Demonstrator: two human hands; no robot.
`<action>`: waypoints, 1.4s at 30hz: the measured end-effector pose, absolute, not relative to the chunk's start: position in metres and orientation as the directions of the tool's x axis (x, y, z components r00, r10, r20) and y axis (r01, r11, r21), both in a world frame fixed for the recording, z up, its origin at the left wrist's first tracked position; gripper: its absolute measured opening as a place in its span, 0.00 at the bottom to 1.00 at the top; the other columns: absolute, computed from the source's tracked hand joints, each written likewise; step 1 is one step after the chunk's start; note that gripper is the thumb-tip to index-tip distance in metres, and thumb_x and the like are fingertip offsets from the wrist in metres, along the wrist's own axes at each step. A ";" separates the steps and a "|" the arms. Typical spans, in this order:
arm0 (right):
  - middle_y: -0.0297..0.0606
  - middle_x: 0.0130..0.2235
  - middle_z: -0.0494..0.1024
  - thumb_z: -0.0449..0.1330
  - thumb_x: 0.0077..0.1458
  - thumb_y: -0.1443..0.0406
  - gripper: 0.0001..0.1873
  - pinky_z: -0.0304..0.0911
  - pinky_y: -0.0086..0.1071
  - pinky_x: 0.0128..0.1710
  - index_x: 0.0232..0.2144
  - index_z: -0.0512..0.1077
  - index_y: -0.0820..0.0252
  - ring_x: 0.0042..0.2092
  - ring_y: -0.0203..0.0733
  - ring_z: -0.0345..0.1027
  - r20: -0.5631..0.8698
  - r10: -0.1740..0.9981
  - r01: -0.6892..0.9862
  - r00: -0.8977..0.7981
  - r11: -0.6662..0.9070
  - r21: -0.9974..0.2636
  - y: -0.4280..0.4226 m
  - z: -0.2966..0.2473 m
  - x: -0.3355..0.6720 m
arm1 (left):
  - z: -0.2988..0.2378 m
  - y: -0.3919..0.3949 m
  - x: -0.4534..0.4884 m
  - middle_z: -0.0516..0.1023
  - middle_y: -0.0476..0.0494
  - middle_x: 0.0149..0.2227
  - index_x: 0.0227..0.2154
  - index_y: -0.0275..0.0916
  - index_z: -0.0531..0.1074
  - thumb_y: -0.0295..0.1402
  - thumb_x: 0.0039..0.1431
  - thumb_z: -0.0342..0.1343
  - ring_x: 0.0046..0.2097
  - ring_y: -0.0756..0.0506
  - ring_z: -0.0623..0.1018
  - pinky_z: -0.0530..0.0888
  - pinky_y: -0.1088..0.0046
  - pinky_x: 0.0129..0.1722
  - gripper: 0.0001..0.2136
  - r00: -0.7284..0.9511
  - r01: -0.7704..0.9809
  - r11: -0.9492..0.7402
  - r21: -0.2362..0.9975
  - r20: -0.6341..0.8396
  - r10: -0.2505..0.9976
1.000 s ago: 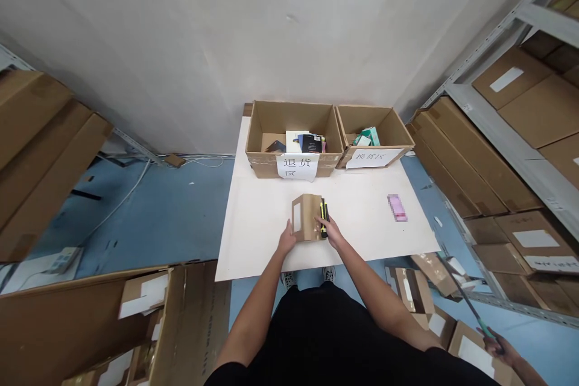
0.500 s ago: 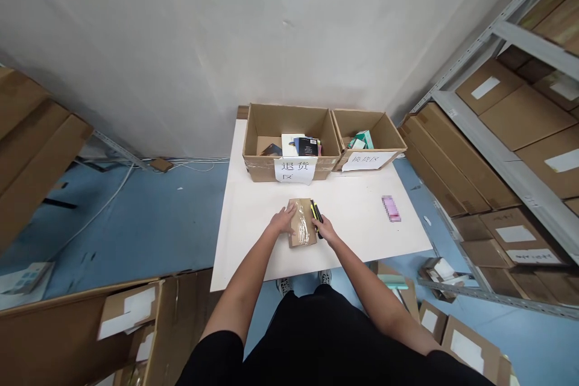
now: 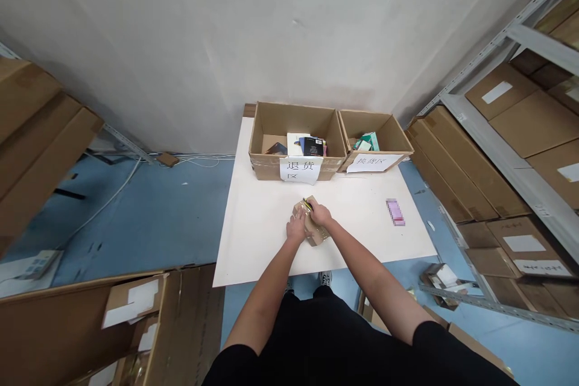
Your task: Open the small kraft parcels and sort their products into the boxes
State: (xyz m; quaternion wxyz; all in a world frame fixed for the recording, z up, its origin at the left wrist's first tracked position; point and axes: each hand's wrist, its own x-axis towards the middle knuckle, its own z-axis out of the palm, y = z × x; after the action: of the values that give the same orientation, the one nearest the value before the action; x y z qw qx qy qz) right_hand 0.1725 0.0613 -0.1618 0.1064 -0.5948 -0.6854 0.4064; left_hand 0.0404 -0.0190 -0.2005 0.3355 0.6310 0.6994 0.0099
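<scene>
1. Taped carton [image 3: 318,237], in the head view, is lying on the white desk [image 3: 253,223], right of its middle line by little if at all, with both hands touching or meeting it from the near side.
2. Its long axis is slanting from far left to near right, and its near right end is showing past the fingers.
3. Left hand [image 3: 297,226] is resting on the carton's left part, its fingers spreading over the top rather than wrapping round.
4. Right hand [image 3: 321,213] is gripping a yellow and black cutter [image 3: 308,205], fingers curling around it, over the carton's far end; whether its blade is touching, I cannot tell.
5. Near desk edge is running just beyond the carton's near end; on the far side a left box [image 3: 296,114] and a right box [image 3: 373,120] are standing. Desk top is extending widely leftward; rightward, a blurred pink item [image 3: 395,212] is lying well apart.
</scene>
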 end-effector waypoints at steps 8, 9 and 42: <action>0.38 0.34 0.81 0.74 0.42 0.64 0.29 0.61 0.38 0.41 0.49 0.77 0.48 0.42 0.55 0.76 -0.430 0.865 0.776 -0.258 -0.080 -0.626 0.049 -0.154 0.185 | -0.198 -0.023 0.036 0.36 0.49 0.80 0.76 0.54 0.46 0.54 0.49 0.68 0.63 0.24 0.66 0.73 0.48 0.55 0.55 0.000 0.880 0.208 0.428 -0.437 0.900; 0.38 0.34 0.81 0.75 0.40 0.66 0.30 0.61 0.38 0.40 0.48 0.77 0.48 0.42 0.56 0.76 -0.449 0.856 0.800 -0.257 -0.073 -0.596 0.045 -0.151 0.189 | -0.198 -0.023 0.035 0.36 0.49 0.80 0.76 0.54 0.47 0.55 0.49 0.68 0.63 0.25 0.66 0.73 0.48 0.55 0.55 0.000 0.885 0.202 0.420 -0.433 0.901; 0.40 0.44 0.84 0.60 0.66 0.51 0.31 0.70 0.35 0.44 0.66 0.61 0.52 0.46 0.50 0.80 -0.416 0.909 0.670 -0.006 -0.305 -0.677 0.068 -0.184 0.296 | -0.166 -0.053 0.119 0.66 0.27 0.68 0.70 0.38 0.63 0.47 0.70 0.51 0.68 0.29 0.64 0.71 0.51 0.60 0.31 -0.197 0.972 0.226 0.062 -0.302 0.933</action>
State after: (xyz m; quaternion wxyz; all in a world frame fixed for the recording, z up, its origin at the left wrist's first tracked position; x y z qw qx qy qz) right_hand 0.2959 0.0676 -0.1843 0.1430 -0.6903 -0.5718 0.4195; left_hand 0.1188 -0.0534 -0.1657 0.1391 0.6182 0.7703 -0.0711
